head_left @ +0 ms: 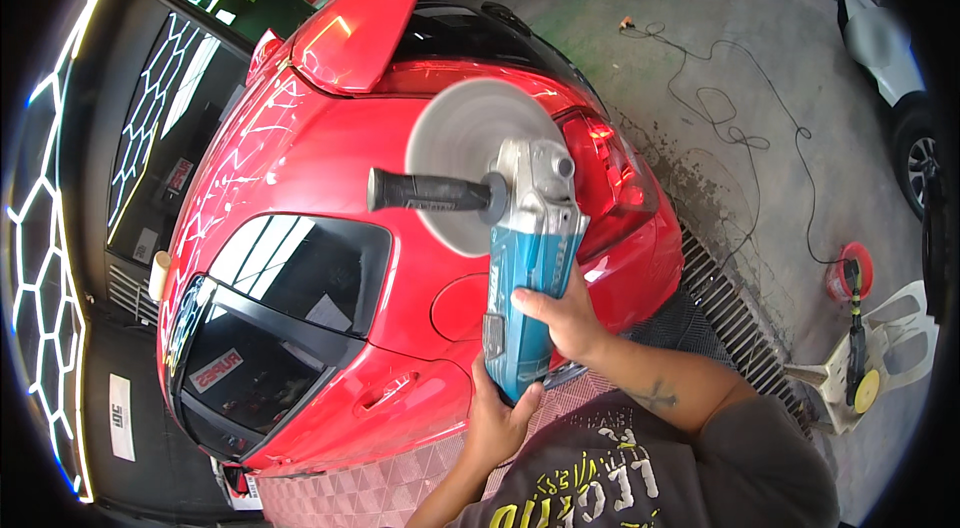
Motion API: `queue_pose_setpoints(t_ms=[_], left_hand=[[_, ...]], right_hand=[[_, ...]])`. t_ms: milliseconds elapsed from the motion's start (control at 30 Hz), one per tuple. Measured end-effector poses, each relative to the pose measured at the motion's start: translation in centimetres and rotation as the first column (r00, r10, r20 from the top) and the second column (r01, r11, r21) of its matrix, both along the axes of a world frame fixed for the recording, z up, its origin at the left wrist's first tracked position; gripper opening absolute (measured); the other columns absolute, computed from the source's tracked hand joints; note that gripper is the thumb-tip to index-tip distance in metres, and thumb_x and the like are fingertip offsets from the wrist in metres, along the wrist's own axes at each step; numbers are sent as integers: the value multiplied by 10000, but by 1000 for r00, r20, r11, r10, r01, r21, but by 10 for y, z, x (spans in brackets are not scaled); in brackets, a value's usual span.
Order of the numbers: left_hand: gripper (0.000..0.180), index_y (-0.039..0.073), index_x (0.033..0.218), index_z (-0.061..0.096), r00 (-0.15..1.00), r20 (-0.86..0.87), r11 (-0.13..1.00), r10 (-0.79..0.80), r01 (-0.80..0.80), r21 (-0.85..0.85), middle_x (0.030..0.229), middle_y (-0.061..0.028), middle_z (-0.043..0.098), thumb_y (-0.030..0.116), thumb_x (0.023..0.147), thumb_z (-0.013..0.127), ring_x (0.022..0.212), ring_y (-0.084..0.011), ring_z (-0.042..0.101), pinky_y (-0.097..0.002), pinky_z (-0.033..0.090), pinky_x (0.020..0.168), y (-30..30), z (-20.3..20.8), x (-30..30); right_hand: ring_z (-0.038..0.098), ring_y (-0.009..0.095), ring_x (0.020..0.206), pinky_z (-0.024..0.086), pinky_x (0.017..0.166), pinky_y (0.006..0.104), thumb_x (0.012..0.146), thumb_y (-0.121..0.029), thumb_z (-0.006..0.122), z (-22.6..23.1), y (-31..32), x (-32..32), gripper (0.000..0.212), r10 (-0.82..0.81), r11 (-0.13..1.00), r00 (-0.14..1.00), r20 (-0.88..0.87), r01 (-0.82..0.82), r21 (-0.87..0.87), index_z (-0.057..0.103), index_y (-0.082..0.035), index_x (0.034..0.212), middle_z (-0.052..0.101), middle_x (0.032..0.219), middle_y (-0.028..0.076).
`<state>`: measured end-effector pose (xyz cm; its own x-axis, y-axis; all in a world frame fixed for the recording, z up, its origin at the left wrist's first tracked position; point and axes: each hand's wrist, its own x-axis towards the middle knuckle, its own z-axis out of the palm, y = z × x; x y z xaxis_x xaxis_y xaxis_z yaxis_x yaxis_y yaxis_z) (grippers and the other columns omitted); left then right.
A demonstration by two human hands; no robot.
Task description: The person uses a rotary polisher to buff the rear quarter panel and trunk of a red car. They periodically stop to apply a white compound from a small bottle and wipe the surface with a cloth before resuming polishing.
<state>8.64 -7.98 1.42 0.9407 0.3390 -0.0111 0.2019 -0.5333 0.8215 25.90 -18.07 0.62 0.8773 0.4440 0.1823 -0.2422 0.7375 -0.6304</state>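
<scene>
Both my hands are on a teal rotary polisher with a silver metal head and a black side handle. My right hand wraps the middle of its body from the right, thumb on top. Around the rear end closes my left hand, its fingers partly hidden underneath. Nothing grips the side handle. The round grey pad looks smeared, as if spinning. Behind it is the rear side of a red car; I cannot tell whether the pad touches the paint. The red tail light lies just right of the polisher head.
A red tailgate spoiler juts up at the back. Black cable loops over the concrete floor. On the right, another polisher with a yellow pad rests on a white plastic chair near a red bucket. A floor grate runs alongside the car.
</scene>
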Motion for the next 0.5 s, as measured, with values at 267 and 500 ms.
queue_pose_setpoints(t_ms=[267, 500], left_hand=[[930, -26, 1519, 213, 989, -147, 999, 18, -23, -31, 1305, -270, 622, 246, 908, 859, 1208, -319, 654, -459, 523, 1029, 18, -2, -42], [1010, -10, 1477, 207, 953, -288, 990, 93, -57, 131, 1268, -279, 638, 254, 825, 931, 1158, -329, 677, -460, 551, 971, 53, -7, -115]], right_hand=[[656, 177, 1102, 552, 980, 390, 893, -152, 824, -25, 9, -46, 646, 114, 993, 993, -21, -114, 17, 447, -50, 1408, 643, 1209, 81], [659, 184, 1149, 534, 1029, 399, 901, -234, 841, -59, 42, -115, 553, 291, 956, 956, 29, -290, -40, 556, -45, 1336, 668, 1222, 76]])
